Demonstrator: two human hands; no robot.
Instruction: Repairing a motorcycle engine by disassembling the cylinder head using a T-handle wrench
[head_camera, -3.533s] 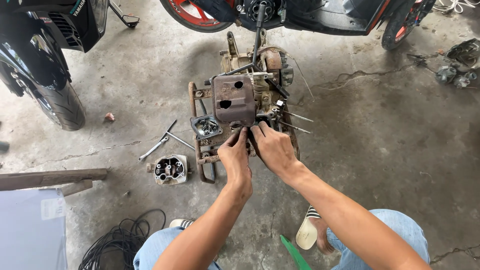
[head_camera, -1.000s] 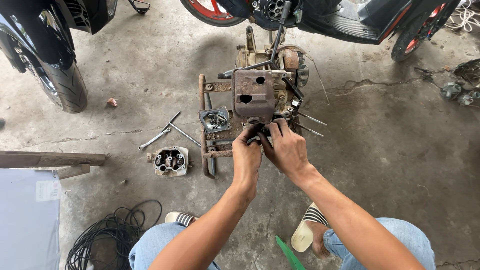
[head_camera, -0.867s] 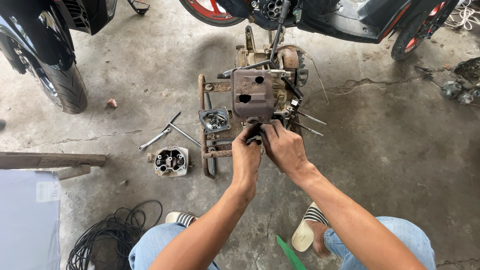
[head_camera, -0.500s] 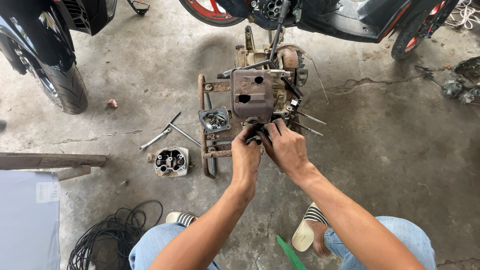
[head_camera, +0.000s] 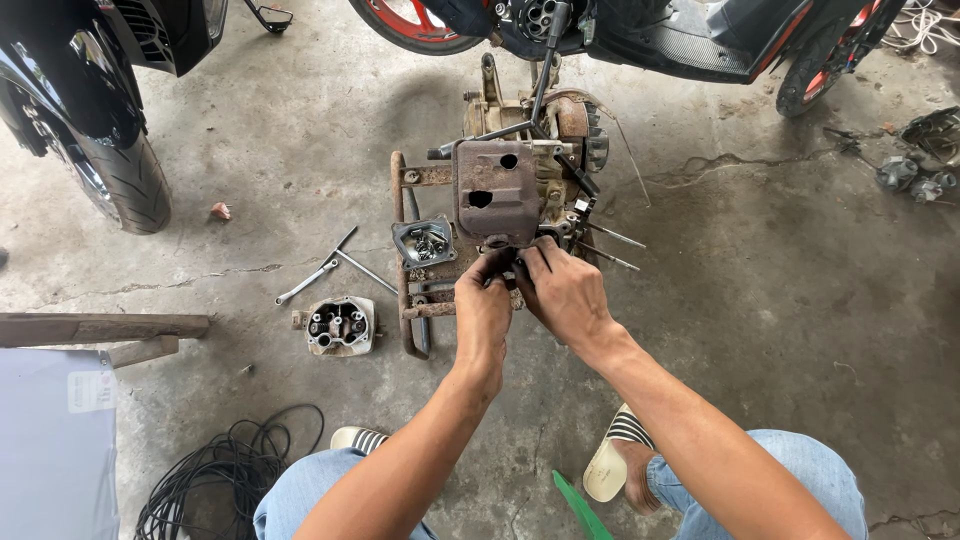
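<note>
A person crouches on a cracked concrete floor (head_camera: 760, 300), looking down at a rusty small engine (head_camera: 497, 190) that sits on a rusted metal frame (head_camera: 405, 300) in the middle of the scene. Both bare hands meet at the engine's near edge. The left hand (head_camera: 482, 310) is curled, its fingertips pinched on something small just under the brown engine block. The right hand (head_camera: 563, 290) lies just beside it, fingers bent against the same spot. What they grip is hidden by the fingers, so it may be a bolt or a small fitting.

Thin metal studs (head_camera: 610, 247) stick out to the right of the engine. A small tray of bolts (head_camera: 424, 242) rests on the frame to the left. Farther left on the floor lie a cross wrench (head_camera: 325, 268) and a cylinder head (head_camera: 339, 326). A coil of black cable (head_camera: 215, 475) lies near left. A motorcycle tyre (head_camera: 125, 185) stands far left, and a red-rimmed wheel (head_camera: 410, 25) at the far side.
</note>
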